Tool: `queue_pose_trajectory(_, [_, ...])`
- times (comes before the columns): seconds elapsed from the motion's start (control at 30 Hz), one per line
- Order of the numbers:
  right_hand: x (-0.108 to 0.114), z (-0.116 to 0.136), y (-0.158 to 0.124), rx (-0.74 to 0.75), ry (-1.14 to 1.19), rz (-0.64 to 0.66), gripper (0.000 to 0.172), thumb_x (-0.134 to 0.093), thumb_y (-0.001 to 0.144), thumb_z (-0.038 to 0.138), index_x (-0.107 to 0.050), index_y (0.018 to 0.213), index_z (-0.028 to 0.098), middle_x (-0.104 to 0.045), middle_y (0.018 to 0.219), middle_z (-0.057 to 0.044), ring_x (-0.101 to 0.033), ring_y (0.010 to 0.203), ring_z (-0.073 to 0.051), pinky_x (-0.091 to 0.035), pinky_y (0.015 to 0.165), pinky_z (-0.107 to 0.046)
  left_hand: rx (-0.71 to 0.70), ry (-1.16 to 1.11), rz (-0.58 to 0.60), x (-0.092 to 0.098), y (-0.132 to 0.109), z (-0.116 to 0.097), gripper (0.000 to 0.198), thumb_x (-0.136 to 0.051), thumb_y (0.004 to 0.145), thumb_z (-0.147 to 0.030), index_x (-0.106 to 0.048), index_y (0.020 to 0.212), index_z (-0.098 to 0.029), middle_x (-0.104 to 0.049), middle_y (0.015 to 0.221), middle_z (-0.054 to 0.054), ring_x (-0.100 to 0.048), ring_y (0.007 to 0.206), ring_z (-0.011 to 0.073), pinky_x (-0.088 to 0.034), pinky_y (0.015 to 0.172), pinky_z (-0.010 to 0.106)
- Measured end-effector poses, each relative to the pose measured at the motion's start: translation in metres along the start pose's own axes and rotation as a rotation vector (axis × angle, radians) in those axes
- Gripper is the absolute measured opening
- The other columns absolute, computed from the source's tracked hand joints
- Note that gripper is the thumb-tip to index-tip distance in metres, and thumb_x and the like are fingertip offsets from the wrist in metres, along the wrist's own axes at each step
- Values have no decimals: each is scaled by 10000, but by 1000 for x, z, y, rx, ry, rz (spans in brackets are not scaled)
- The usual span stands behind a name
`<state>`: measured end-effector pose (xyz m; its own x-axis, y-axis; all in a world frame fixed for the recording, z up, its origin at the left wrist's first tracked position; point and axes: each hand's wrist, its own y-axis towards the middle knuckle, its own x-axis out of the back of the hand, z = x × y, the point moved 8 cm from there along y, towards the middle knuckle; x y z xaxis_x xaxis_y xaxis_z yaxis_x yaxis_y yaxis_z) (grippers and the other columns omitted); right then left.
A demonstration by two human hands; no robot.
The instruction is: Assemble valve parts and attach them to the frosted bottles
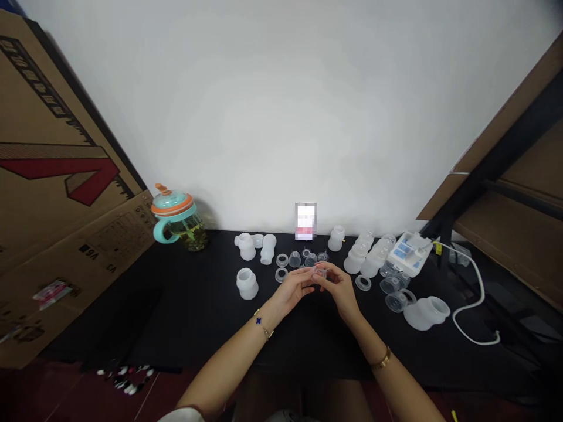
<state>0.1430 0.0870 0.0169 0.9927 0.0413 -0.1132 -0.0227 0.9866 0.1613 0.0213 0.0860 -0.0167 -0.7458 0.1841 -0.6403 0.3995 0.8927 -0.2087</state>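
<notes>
Both hands meet at the middle of the black table (193,310). Between their fingertips is a small translucent piece (320,272), its exact kind too small to tell. My left hand (292,288) pinches it from the left, and my right hand (341,288) has thumb and fingers closed on its right side. Just beyond the hands lie clear ring collars (282,259) and clear domed caps (294,259). A frosted white bottle (247,284) stands upright left of my left hand. To the right of my right hand lies another ring (363,282).
Frosted bottles cluster at the back left (247,247) and right (358,258). A white box-shaped device (410,253) with a white cable (481,287) sits on clear cups at right. A teal-handled jug (176,220) stands far left. A lit phone-like screen (305,221) leans against the wall.
</notes>
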Motion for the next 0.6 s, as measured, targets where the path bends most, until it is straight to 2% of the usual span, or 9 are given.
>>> queue_pose_trajectory(0.17, [-6,2,-2,-39,10,61,408,-842,697,405,-771,1071,256,-742,919,-41,-623,767,-209,-496,537,-283,11,-69,-21,5,2,2,228,-815,791,-283,-765,951,-128,-773,940,76,-674,760,126,-474,694,224])
queue_pose_trajectory(0.27, [-10,3,-3,-61,13,98,409,-828,719,407,-774,1096,257,-746,920,-38,-621,753,-201,-491,545,-285,24,-97,-49,9,4,3,188,-800,806,-259,-765,927,-119,-773,913,74,-669,752,116,-468,657,203])
queue_pose_trajectory(0.47, [-6,1,-2,-42,-4,65,285,-860,680,382,-805,938,273,-734,1106,-51,-619,782,-205,-500,550,-293,51,-79,-65,10,3,5,198,-764,835,-299,-762,901,-112,-765,841,67,-657,708,117,-455,636,212])
queue_pose_trajectory(0.6, [-4,2,-2,-29,-15,55,215,-871,673,362,-810,861,277,-714,1123,-46,-607,755,-187,-498,550,-287,57,-43,-62,7,1,4,199,-756,824,-308,-757,887,-119,-762,827,63,-658,722,132,-452,667,233])
